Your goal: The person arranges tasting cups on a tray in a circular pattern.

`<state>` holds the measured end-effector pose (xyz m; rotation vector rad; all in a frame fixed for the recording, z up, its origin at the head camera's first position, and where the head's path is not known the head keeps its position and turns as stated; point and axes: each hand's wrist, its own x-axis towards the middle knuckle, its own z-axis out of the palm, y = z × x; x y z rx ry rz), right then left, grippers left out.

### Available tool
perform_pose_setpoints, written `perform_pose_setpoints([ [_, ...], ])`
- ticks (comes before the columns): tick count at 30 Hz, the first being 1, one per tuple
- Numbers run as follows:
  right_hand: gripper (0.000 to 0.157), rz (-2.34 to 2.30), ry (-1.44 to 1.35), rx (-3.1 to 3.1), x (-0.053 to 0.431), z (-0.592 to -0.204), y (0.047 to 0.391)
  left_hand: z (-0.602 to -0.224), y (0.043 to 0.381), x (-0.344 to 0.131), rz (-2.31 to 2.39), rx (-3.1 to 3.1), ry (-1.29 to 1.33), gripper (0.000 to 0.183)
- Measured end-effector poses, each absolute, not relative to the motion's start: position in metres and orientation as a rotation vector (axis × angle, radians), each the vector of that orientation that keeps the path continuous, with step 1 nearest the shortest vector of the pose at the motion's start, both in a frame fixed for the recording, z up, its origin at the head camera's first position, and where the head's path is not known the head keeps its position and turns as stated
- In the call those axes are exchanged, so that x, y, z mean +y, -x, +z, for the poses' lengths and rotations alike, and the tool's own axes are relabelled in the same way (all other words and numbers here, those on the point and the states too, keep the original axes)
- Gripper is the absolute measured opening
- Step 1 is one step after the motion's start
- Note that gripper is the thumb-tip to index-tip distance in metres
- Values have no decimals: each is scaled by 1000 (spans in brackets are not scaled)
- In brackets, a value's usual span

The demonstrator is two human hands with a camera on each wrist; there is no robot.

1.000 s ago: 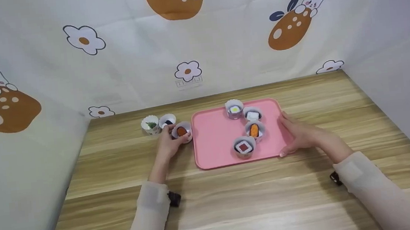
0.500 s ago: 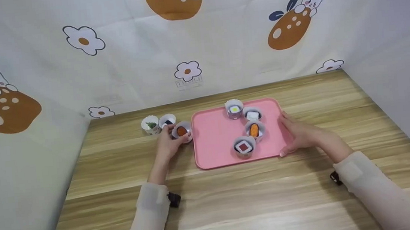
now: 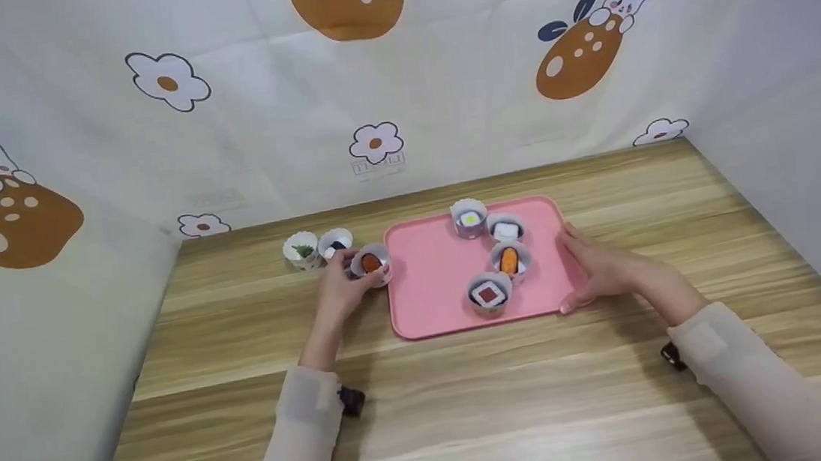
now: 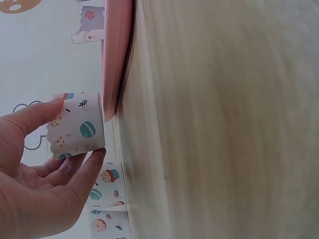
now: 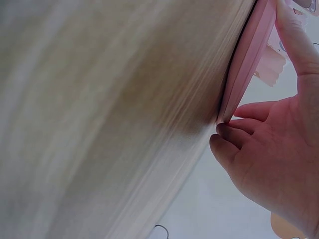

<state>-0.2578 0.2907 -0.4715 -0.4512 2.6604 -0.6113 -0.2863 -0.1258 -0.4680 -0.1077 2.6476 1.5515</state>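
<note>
My left hand (image 3: 339,288) pinches a paper cup (image 3: 378,252) with a reddish-orange toy sushi piece inside, thumb on the near side and fingers on the far side. In the left wrist view this patterned cup (image 4: 75,119) is raised off the table, close to the tray's left edge. My right hand (image 3: 606,272) holds the right end of the pink tray (image 3: 422,274), thumb at the near corner and fingers along the side. On the tray stand cups with a yellow-centred piece (image 3: 470,219), a white piece (image 3: 506,232), an orange piece (image 3: 508,261) and a red-centred roll (image 3: 488,295).
Left of the held cup, a cup with something green (image 3: 301,251) and a cup with a dark and white piece (image 3: 336,241) stand close together. The wooden table (image 3: 472,398) is bordered by a patterned cloth wall (image 3: 279,122) at the back and sides.
My left hand has moved slightly to the right with the cup, away from the two cups on the left and to the tray's edge. My right hand and the tray stay still.
</note>
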Motion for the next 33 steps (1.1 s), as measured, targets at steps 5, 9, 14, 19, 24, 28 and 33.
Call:
perform_pose_setpoints([
  [5,135,-616,471,2666,291,-472,258,-469,286,-123,1583,2650,68,58],
  [9,133,-634,504,2672,292,-472,258,-470,285,-121,1605,2664,16,57],
  [14,133,-634,506,2675,292,-473,258,-468,283,-119,1574,2671,-6,57],
  [19,134,-630,493,2674,291,-472,258,-466,283,-115,1566,2660,-17,58],
  [24,133,-626,488,2672,291,-471,258,-466,282,-111,1575,2647,-29,58],
  [28,133,-615,487,2675,291,-471,258,-466,281,-108,1585,2626,-43,58],
  [33,135,-608,481,2672,291,-471,259,-465,279,-104,1555,2594,-43,58],
])
